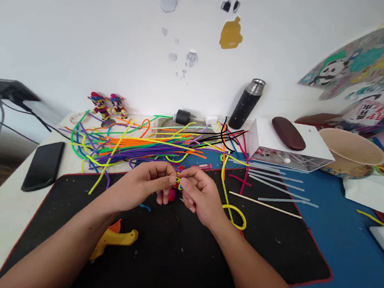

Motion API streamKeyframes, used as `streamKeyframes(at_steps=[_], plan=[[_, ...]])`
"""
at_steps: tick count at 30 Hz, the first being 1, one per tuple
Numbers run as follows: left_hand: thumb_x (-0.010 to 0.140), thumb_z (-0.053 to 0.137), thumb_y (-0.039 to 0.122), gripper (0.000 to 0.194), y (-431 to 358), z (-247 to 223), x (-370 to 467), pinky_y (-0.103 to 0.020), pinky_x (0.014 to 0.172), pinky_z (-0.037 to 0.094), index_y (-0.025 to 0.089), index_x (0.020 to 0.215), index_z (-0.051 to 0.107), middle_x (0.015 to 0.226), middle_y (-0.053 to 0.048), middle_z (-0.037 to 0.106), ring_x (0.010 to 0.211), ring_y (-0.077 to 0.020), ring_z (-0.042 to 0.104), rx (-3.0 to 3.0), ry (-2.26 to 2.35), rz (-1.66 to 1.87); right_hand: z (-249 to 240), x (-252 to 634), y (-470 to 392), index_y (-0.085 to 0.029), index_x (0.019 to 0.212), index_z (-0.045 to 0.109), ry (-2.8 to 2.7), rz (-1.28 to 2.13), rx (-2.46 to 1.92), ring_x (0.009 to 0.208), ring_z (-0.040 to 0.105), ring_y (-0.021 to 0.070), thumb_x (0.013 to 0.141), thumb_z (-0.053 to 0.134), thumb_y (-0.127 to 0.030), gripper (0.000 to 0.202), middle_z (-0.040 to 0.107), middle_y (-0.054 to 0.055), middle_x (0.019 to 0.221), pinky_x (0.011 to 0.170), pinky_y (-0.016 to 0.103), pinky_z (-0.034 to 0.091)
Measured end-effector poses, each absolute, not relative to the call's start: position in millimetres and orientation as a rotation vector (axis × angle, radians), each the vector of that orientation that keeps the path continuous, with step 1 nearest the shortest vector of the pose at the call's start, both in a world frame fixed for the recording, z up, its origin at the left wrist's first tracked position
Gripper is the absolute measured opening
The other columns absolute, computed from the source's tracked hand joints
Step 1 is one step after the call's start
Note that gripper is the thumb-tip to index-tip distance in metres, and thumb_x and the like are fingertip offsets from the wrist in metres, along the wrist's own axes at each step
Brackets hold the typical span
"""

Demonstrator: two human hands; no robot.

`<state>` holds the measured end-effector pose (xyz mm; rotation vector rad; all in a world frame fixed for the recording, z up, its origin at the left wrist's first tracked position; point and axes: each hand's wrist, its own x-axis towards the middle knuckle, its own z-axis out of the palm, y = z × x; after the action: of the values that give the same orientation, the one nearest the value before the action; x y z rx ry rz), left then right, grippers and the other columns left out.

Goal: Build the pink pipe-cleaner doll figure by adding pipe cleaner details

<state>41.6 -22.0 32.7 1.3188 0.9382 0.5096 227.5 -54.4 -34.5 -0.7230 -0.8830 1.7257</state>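
Over the black mat, my left hand (148,182) and my right hand (203,194) meet fingertip to fingertip. Both pinch a small pipe cleaner piece (178,181), with yellow-green, red and blue showing between the fingers. Most of it is hidden, so its full shape cannot be made out. Just behind the hands lies a heap of loose pipe cleaners (144,146) in orange, purple, yellow and green. A yellow pipe cleaner (240,211) with a looped end rests to the right of my right hand. Below my left forearm is a yellow-handled tool (119,238), partly covered.
Two small figures (99,104) stand by the wall. A phone (44,165) lies on the left. At the back are a black flask (247,104) and a white box (279,142) with a maroon case (289,133) on top. Glue sticks (278,187) and a wooden stick (265,204) lie right.
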Motion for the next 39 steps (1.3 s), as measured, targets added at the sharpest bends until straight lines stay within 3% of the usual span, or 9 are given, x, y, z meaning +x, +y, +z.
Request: streamKeyframes(at_steps=[13,39], plan=[[0.088,0.080,0.054,0.043,-18,34,32,-0.021,0.053,0.045,0.015,0.083,0.065,0.060,0.001,0.067,0.053,-0.0115,0.062,1.268,0.861,0.395,-36,228,-55,-0.020,0.092,0.067,-0.896,1.800,-0.688,0.036,0.031,0.0037,0.089,0.084,-0.043,0.029,0.048,-0.012,0.051,0.034,0.016,0.025],[0.087,0.081,0.050,0.038,-10,18,27,-0.019,0.046,0.043,0.014,0.081,0.069,0.054,0.000,0.064,0.046,-0.0104,0.057,1.150,0.783,0.331,-31,229,-58,-0.020,0.092,0.062,-0.925,1.857,-0.684,0.032,0.023,0.0030,0.092,0.079,-0.044,0.029,0.041,-0.015,0.046,0.034,0.017,0.022]])
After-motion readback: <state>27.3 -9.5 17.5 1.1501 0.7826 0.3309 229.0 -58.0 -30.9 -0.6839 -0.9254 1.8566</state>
